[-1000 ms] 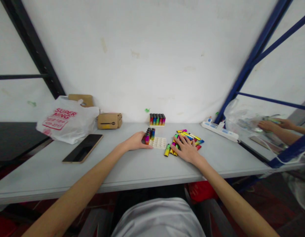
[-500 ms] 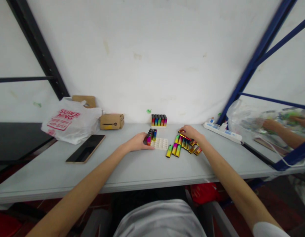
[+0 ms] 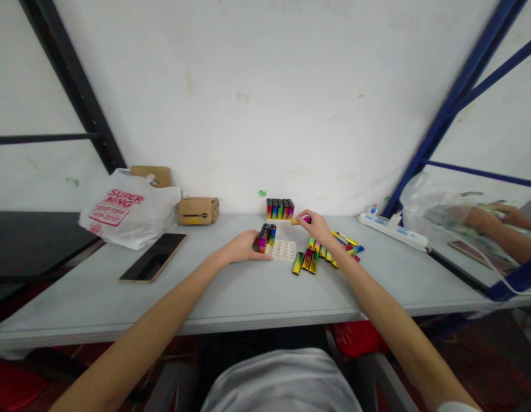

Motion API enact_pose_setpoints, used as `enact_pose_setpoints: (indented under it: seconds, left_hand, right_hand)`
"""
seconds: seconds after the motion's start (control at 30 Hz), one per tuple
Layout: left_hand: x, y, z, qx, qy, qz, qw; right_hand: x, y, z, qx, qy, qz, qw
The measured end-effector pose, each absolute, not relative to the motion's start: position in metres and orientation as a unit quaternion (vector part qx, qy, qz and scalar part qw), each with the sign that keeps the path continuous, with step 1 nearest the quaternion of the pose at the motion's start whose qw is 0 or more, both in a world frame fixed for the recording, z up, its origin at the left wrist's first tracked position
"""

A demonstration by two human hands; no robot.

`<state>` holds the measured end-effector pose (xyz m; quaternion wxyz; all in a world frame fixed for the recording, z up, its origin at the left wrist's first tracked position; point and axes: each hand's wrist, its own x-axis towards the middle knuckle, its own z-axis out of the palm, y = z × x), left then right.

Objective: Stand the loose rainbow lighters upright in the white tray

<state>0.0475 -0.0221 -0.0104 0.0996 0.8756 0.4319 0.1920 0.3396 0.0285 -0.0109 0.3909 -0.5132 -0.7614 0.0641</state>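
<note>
- Pinching a lighter point(image 3: 302, 220) in its fingertips, the right hand point(image 3: 316, 227) hovers just above the surface point(image 3: 231, 292), between the tray point(image 3: 282, 250) and a standing lighter block point(image 3: 280, 209) by the wall.
- Left hand point(image 3: 242, 247) curls closed against the tray's left edge, touching the upright lighters point(image 3: 265, 236) slotted there.
- Loose lighters point(image 3: 323, 254) lie right of the tray.
- Phone point(image 3: 153, 257) and bag point(image 3: 126, 209) sit well left.
</note>
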Motion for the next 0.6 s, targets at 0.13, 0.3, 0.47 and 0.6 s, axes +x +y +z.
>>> enact_pose_setpoints:
  seconds: [0.13,0.3,0.47,0.6]
  left_hand:
    - [0.048,-0.022,-0.011,0.871,0.430,0.205,0.120]
    - [0.047,-0.022,-0.010,0.872,0.425,0.209,0.124]
    - [0.047,-0.022,-0.009,0.874,0.426,0.199,0.121]
    - [0.047,-0.023,-0.009,0.871,0.435,0.193,0.122]
  right_hand:
    - [0.323,0.016,-0.015,-0.526,-0.737,0.136,0.402]
    - [0.313,0.003,-0.018,-0.483,-0.743,0.154,0.436]
    - [0.300,-0.007,-0.022,-0.389,-0.709,0.372,0.455]
    - [0.290,-0.017,-0.019,-0.370,-0.629,0.514,0.451]
